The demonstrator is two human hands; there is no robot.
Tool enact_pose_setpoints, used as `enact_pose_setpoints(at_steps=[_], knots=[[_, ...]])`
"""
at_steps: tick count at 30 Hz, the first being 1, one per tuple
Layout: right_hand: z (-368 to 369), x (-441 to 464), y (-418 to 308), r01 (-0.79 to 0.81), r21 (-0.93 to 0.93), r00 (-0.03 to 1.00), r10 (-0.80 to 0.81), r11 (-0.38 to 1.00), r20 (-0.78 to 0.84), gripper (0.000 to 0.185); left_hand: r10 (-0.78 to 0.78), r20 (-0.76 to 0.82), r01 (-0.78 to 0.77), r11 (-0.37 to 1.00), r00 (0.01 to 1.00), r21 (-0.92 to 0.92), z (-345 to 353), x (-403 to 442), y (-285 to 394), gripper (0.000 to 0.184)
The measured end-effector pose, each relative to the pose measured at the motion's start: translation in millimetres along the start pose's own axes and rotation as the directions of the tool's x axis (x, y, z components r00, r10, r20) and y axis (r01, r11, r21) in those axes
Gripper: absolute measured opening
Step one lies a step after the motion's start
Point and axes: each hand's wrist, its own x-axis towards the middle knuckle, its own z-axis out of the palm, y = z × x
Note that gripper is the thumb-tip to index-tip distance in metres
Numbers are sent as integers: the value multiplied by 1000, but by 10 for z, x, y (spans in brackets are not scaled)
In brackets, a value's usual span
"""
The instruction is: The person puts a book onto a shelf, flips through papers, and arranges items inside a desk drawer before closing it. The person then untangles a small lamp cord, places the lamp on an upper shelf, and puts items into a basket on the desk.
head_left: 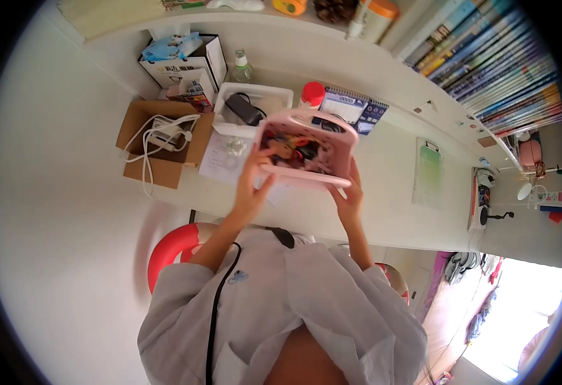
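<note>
Both my hands hold a pink plastic basket over the desk, tilted so its inside faces me. My left hand grips its left side, with fingers over the rim. On the right side, my right hand has its thumb at the front corner and its fingers along the outer wall. Small mixed items lie in the basket, among them red, yellow, black and pink pieces too jumbled to name. The basket's arched handle rises at the far side.
Left on the desk are a cardboard box with white cables, a white bin holding a black adapter, and papers. Behind stand a red-lidded container and a desk calendar. A green clipboard lies right; books fill the shelf.
</note>
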Motion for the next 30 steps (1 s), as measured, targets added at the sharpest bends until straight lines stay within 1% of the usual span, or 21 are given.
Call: enact_pose_setpoints(at_steps=[2,4,6,8,10,12,14,15,16,18,19,20,22,23,24,25,26,27,28,29,30], knots=[[-255,-330,335,-135,215,986,152,967,-66,41,-68,-64,65,997,996,-39,545,-167,-24,25],[-497,-503,449,-280,462,917,377,841,-131,30,-128,-13,125,984,992,-130,995,-312,-128,25],[-681,-656,724,-303,427,908,394,852,-143,34,-89,-29,84,988,996,-130,1314,-368,-137,24],[-810,-874,1112,-203,141,962,224,969,-154,33,-75,-5,74,992,997,-107,1502,-480,-238,24],[-810,-993,1363,-166,97,974,179,981,-142,34,-57,13,58,994,998,-89,1662,-610,-402,23],[-797,-1057,1521,-218,47,972,221,975,-79,35,-96,34,98,994,995,-46,1725,-736,-571,24],[-844,-1018,1424,-202,-15,977,200,979,-77,37,-63,6,63,998,998,14,1747,-696,-512,26],[-858,-1007,1353,-185,-77,981,179,980,-76,39,-102,-27,102,995,994,-12,1775,-681,-474,28],[-874,-1000,1207,-183,-70,982,179,981,-59,39,-145,-63,143,989,987,-38,1757,-687,-423,29],[-886,-945,852,-152,-302,969,81,941,-235,49,-195,-42,192,979,980,-67,1609,-678,-361,29],[-862,-957,701,-47,-403,958,-73,914,-278,53,-241,-3,240,965,970,-106,1524,-667,-360,30],[-762,-1004,666,-30,-396,960,-84,918,-267,53,-240,-21,236,966,971,-101,1414,-655,-420,30],[-477,-1118,611,258,-322,965,-257,911,46,54,-116,-104,130,981,988,142,1115,-683,-628,30],[-245,-1021,551,291,-207,945,-248,934,211,55,-143,-149,165,975,978,147,951,-684,-763,30],[31,-856,491,302,-91,895,-249,949,370,57,-245,-183,263,962,952,80,805,-754,-1089,32],[340,-729,442,144,3,888,-131,990,442,55,-345,-210,354,935,915,5,665,-833,-1461,34],[680,-591,436,-22,82,855,-24,996,519,53,-389,-234,408,912,891,37,479,-854,-1747,33],[1052,-486,575,-95,121,847,16,988,531,53,-432,-260,462,884,864,68,295,-843,-1951,33],[1435,-381,762,-168,159,838,56,973,543,53,-425,-262,456,888,866,65,132,-781,-2061,33],[1760,-220,872,-160,158,840,51,974,540,53,-516,-323,541,841,793,-13,-24,-704,-2167,34],[2053,-39,964,-307,177,828,171,935,535,54,-600,-371,614,784,708,-97,-175,-624,-2272,35]])
